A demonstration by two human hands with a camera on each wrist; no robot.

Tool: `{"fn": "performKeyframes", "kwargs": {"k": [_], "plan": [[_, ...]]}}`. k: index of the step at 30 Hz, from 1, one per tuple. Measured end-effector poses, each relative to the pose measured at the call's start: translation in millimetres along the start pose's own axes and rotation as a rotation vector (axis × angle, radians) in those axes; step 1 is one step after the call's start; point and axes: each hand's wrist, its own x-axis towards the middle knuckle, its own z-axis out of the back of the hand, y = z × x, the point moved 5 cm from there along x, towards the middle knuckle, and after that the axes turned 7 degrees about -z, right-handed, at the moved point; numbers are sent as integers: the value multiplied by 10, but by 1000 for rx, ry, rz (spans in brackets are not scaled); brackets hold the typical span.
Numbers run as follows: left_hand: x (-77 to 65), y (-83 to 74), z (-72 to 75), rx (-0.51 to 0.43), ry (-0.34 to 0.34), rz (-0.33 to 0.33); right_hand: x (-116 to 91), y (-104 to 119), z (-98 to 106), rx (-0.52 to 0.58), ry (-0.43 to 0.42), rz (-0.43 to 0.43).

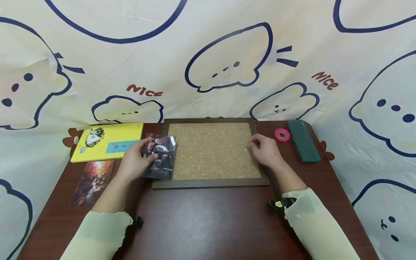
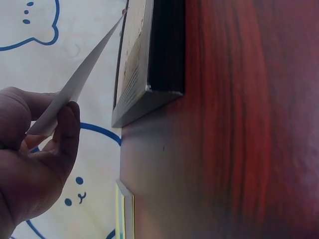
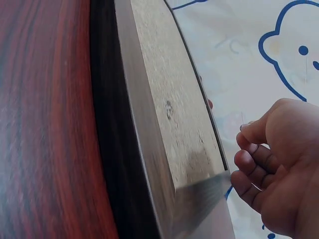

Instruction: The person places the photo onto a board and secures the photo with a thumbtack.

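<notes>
My left hand (image 1: 134,160) grips a dark glossy picture card (image 1: 164,164) by its left side. The card is tilted over the left edge of a wood-framed cork board (image 1: 214,151), and in the left wrist view its pale back (image 2: 75,82) shows between thumb and fingers. Above the board's right side, my right hand (image 1: 266,150) has thumb and forefinger pressed together. From their tips a thin pin (image 3: 242,118) sticks up in the right wrist view, its other end hidden by the fingers.
A yellow book (image 1: 107,139) lies at the back left, with an orange-and-dark picture card (image 1: 92,182) in front of it. At the right are a round pink case (image 1: 282,135) and a green box (image 1: 304,141). A printed cloth (image 1: 208,47) hangs behind the brown table (image 1: 201,220).
</notes>
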Motion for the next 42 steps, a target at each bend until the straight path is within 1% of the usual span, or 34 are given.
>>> {"fn": "performKeyframes", "kwargs": {"k": [4,6,14,21,29,34,42], "plan": [[55,-40,-51,-26,12,22,39,61,-45,-1,13,9],[89,-68,-79,-38,10,22,59,100,-66,-11,14,15],[240,-160,-196,-57,1,-7,152,260,-203,-12,39,28],[357,-221,-286,-41,13,-5,223,384,-317,3,67,46],[521,-229,-440,-63,27,-20,279,510,-421,40,85,26],[579,-228,-526,-96,38,-24,304,603,-485,43,94,39],[669,-255,-633,-95,42,-37,350,637,-545,38,114,-8]]}}
